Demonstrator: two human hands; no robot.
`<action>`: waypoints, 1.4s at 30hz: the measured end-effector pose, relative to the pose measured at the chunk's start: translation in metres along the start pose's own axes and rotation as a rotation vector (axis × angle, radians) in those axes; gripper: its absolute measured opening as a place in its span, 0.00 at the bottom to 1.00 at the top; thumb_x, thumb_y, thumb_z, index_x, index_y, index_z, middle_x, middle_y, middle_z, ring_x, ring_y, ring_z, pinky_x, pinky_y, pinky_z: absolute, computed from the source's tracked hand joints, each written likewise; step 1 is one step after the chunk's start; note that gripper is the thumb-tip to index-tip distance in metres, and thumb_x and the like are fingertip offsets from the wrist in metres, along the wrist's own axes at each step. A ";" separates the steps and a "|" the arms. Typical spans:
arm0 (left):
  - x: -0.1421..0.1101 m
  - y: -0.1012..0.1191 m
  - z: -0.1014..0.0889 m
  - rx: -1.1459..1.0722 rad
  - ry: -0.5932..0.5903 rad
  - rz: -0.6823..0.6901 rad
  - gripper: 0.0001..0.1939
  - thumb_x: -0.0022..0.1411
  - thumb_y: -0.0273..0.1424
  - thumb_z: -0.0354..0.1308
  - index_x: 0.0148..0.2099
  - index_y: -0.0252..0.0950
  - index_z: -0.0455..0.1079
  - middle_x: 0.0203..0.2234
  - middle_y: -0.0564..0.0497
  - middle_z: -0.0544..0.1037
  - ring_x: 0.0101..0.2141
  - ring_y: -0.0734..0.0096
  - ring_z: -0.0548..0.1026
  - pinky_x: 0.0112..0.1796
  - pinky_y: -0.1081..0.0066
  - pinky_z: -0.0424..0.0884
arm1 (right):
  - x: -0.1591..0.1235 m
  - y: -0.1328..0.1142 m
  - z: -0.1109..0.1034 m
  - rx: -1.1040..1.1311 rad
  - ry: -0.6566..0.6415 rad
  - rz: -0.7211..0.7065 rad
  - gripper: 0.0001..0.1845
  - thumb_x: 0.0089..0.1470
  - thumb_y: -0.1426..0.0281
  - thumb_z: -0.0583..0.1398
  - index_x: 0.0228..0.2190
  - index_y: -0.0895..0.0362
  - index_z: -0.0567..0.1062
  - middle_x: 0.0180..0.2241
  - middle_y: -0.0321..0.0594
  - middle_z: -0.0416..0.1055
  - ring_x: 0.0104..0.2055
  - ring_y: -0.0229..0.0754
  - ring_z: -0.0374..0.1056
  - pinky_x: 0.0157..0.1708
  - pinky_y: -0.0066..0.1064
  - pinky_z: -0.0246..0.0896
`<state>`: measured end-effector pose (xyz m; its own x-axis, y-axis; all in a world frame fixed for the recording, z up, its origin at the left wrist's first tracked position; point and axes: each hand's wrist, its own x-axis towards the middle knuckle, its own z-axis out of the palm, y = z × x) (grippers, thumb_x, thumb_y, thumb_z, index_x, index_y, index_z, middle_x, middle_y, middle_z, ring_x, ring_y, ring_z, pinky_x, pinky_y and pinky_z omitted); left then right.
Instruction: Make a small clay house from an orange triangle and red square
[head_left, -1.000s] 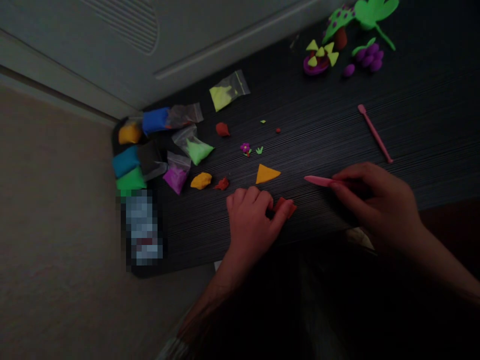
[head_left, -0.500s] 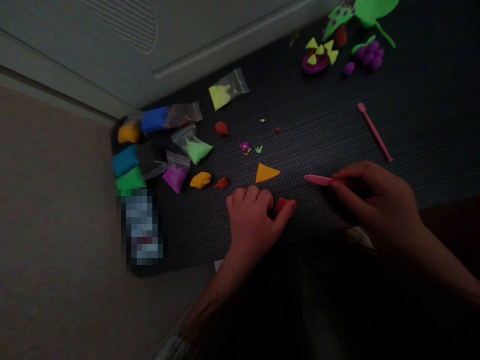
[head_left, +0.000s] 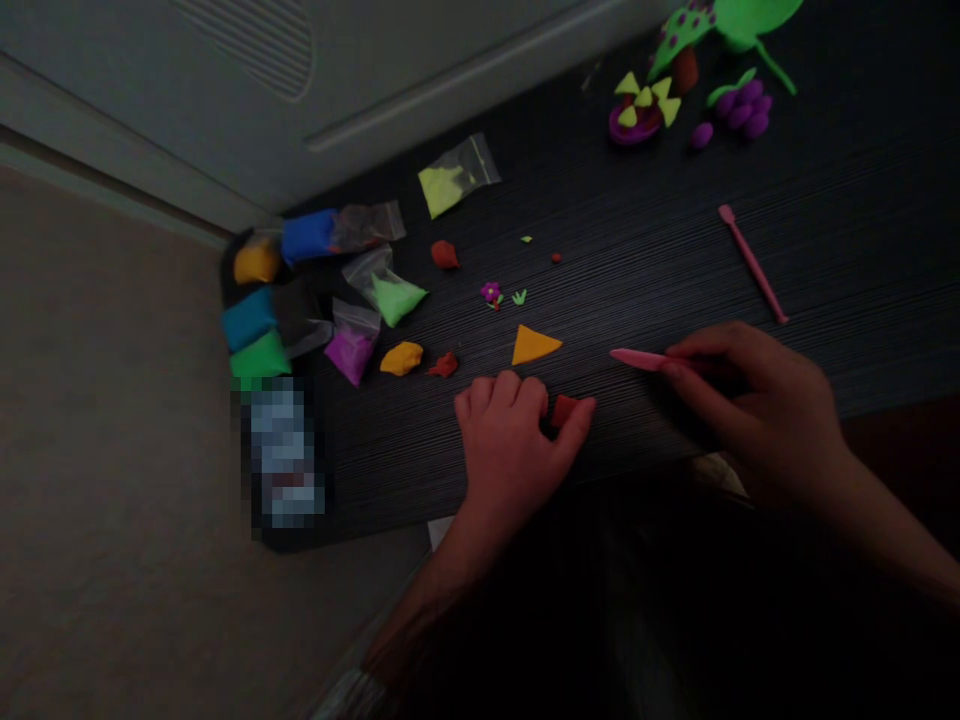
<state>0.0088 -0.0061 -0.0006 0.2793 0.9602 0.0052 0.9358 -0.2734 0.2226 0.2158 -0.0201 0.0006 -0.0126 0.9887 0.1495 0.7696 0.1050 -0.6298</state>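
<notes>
Red clay piece is by the near edge of the dark table, at the thumb side of your left hand. Your thumb lies against its near-right part and hides some of it. Your other left fingers are curled, knuckles up, side by side; the index tip is hidden, so I can't tell if you're pinching the clay or just steadying it.

Your right hand is pinching a pink knife tool between thumb and index. Blade points left, well apart from the clay. Can't tell if the blade touches the table.

Around you: orange triangle lies flat just beyond your left hand, tip to the right. Small red scrap and yellow-orange lump are to the left of it. Farther out you have a purple flower, a light green sprig just right of it, a tiny red ball and a bigger red lump.

Second pink tool lies loose, slanted, beyond your right hand. Bagged clay sits left: purple bag, light green bag, blue bag. Yellow bag is at the far side. Far right: purple dish with yellow wedges, and a purple grape cluster with a green leaf.
</notes>
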 end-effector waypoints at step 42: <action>0.011 -0.031 0.000 -0.255 -0.008 0.512 0.14 0.62 0.35 0.49 0.50 0.48 0.67 0.54 0.50 0.64 0.54 0.61 0.56 0.51 0.58 0.55 | -0.006 -0.001 0.002 -0.146 -0.310 -0.563 0.09 0.52 0.73 0.58 0.37 0.51 0.72 0.32 0.36 0.71 0.33 0.38 0.64 0.40 0.39 0.50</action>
<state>-0.0174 0.0125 -0.0077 0.6858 0.7084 0.1666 0.5999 -0.6799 0.4218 0.2139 -0.0260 -0.0009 -0.6055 0.7739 0.1857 0.6696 0.6215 -0.4066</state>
